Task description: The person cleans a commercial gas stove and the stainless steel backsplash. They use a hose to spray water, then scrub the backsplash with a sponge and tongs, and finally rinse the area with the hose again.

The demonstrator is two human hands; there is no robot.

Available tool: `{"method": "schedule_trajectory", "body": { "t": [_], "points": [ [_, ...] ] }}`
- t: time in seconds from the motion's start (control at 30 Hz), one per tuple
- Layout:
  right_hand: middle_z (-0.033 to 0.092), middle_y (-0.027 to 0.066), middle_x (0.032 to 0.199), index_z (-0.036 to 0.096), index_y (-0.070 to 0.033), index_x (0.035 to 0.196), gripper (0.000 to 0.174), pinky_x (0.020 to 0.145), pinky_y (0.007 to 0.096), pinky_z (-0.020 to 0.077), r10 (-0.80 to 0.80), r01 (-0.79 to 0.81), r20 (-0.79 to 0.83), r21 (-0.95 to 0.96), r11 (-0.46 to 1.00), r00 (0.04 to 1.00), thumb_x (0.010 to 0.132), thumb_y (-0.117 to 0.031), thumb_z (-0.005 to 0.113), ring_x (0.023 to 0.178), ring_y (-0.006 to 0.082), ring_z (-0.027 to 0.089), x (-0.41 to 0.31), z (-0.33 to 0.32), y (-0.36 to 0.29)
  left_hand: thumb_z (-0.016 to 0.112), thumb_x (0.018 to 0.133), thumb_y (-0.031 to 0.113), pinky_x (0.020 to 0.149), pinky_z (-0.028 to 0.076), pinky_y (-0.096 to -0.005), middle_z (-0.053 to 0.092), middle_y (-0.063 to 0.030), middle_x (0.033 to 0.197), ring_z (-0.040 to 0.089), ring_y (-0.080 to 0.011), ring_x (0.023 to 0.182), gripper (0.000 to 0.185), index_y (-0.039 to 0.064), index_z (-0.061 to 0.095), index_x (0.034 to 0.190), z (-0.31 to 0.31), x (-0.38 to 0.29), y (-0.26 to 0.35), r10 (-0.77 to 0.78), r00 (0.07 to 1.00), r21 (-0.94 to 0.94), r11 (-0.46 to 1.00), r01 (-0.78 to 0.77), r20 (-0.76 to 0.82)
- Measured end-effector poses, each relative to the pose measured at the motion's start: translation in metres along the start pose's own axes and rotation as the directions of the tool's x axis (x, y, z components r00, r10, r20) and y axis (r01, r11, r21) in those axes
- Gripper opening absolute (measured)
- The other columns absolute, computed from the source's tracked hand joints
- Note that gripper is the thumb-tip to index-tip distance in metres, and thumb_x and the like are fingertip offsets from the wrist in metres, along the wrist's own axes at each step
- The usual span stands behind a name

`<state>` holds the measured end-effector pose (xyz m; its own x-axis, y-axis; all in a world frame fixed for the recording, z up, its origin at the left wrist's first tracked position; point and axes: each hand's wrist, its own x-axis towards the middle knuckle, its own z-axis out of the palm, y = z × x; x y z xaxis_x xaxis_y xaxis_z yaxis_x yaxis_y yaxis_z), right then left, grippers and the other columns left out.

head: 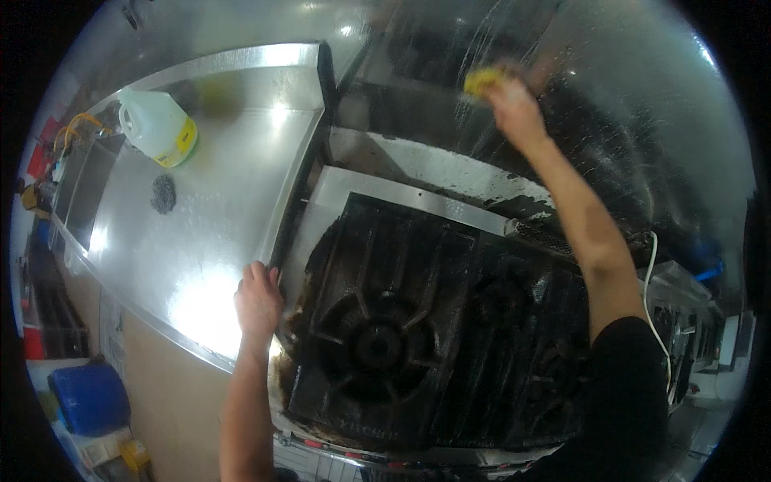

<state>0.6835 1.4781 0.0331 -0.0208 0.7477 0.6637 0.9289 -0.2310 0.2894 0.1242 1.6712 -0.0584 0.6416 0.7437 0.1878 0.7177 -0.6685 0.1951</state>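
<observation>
My right hand (515, 108) is raised at the upper right, closed on a yellow sponge (482, 82) held against the wet, streaked metal wall (446, 60) behind the stove. The hand and sponge are slightly blurred. My left hand (259, 298) rests on the raised edge of the stainless steel counter (211, 241), its fingers over the rim and holding nothing loose. Between and below my arms lies a blackened gas stove (385, 343) with cast-iron grates. A steel wool scourer (163, 194) and a translucent plastic jug (158, 126) with a yellow label stand on the counter.
A sink basin (96, 181) is at the counter's left end. A white cable (648, 271) hangs beside my right arm. A metal appliance (680, 301) stands at the far right. A blue container (90, 399) is at the lower left, and knobs line the stove's front.
</observation>
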Motion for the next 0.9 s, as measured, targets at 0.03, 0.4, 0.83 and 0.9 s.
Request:
{"method": "schedule_trajectory", "body": {
  "t": [0.03,0.4,0.83,0.9],
  "points": [
    [0.067,0.0099,0.119,0.074,-0.011,0.110,0.031,0.096,0.0436,0.0549,0.012,-0.021,0.177,0.046,0.999,0.984,0.086,0.000,0.059,0.112,0.0325,0.064,-0.036,0.024,-0.016,0.060,0.102,0.025,0.069,0.053,-0.0532,0.060,-0.0198,0.096,0.066,-0.0432,0.083,0.022,0.004,0.051,0.101,0.002,0.000,-0.001,-0.007,1.000,0.002,1.000,0.007,0.006],
    [0.065,0.0114,0.112,0.071,-0.011,0.113,0.031,0.094,0.0436,0.0540,0.078,-0.069,0.201,-0.050,0.996,0.977,0.085,-0.002,0.062,0.108,0.0340,0.062,-0.041,-0.061,0.040,0.059,0.102,0.027,0.069,0.053,-0.0547,0.061,-0.0203,0.099,0.066,-0.0437,0.084,0.023,0.005,0.052,0.103,-0.002,0.001,0.001,-0.021,1.000,0.013,1.000,0.021,0.004],
    [0.067,0.0161,0.111,0.072,-0.021,0.126,0.044,0.095,0.0464,0.0533,0.062,-0.139,-0.327,-0.217,0.966,0.943,0.088,-0.002,0.060,0.109,0.0362,0.063,0.170,-0.212,0.141,0.058,0.102,0.028,0.072,0.052,-0.0566,0.063,-0.0245,0.098,0.066,-0.0473,0.086,0.027,0.002,0.049,0.106,-0.011,-0.004,0.012,-0.066,0.998,0.049,0.997,0.065,0.023],
    [0.066,0.0166,0.111,0.068,-0.020,0.130,0.048,0.092,0.0471,0.0537,0.143,-0.248,-0.438,-0.191,0.950,0.888,0.087,-0.003,0.059,0.109,0.0368,0.063,0.142,-0.223,0.174,0.060,0.102,0.026,0.072,0.052,-0.0566,0.064,-0.0257,0.099,0.066,-0.0479,0.086,0.027,0.002,0.048,0.107,-0.016,-0.005,0.016,-0.032,0.999,0.008,0.999,0.032,-0.004]
  ]
}}
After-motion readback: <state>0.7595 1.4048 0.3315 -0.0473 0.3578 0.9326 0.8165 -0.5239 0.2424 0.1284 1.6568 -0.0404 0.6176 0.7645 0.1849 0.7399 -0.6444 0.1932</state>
